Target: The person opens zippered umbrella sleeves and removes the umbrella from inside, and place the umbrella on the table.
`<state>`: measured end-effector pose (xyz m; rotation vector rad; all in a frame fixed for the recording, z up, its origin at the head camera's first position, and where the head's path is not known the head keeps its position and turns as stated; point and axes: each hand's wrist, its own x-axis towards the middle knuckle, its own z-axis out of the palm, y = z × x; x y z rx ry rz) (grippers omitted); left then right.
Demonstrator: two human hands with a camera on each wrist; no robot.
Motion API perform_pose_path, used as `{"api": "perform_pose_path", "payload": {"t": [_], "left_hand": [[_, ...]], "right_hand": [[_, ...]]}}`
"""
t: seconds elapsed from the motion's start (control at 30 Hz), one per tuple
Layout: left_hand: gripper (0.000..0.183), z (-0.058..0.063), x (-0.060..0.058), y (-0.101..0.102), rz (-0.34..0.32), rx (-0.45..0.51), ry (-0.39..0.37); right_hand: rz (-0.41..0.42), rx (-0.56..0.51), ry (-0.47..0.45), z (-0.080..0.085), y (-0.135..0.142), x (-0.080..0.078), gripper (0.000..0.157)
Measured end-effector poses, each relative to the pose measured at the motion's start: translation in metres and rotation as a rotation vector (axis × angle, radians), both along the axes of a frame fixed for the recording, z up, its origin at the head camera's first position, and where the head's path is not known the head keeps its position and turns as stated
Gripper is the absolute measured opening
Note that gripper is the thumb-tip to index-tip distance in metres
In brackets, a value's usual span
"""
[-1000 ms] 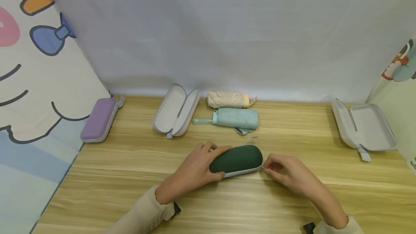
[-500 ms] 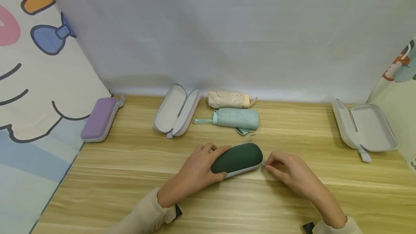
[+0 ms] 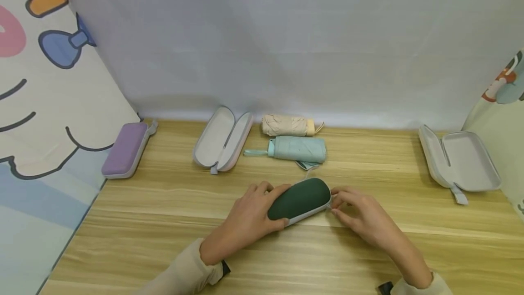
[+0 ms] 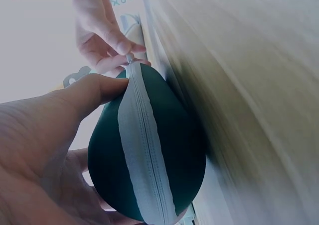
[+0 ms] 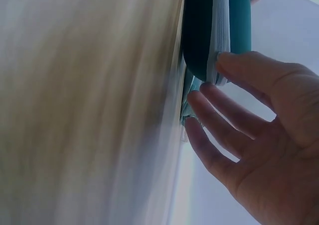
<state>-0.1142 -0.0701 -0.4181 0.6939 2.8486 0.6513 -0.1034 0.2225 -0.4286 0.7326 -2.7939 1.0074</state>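
Observation:
A dark green hard zip case [image 3: 300,199] lies closed in the middle of the table, its grey zipper band [image 4: 142,145] running along the side. My left hand [image 3: 251,215] grips its left end, thumb on the near side and fingers over the far side. At the right end my right hand [image 3: 356,211] pinches the zipper pull [image 4: 130,58] between thumb and finger. The other right fingers [image 5: 219,120] spread loosely past the end of the case. A thin strap [image 3: 308,174] sticks out behind it.
Behind the case lie a folded teal umbrella [image 3: 299,149] and a beige one [image 3: 286,125]. An open pale case [image 3: 214,138] stands left of them, a closed purple case [image 3: 124,149] at far left, another open case [image 3: 471,160] at far right. A grey-white curtain [image 3: 286,49] hangs behind.
The right end of the green case has swung slightly away from me, and its left end has shifted a little right with my left hand. My right fingers have moved up against its end.

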Motion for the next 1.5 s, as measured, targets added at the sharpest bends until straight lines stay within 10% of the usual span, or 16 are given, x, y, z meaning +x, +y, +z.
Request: {"api": "perform_pose_path", "payload": {"t": [1.5], "left_hand": [[0.100, -0.002, 0.023, 0.035, 0.061, -0.136, -0.038]], "right_hand": [[0.027, -0.074, -0.012, -0.004, -0.013, -0.001, 0.031]]}}
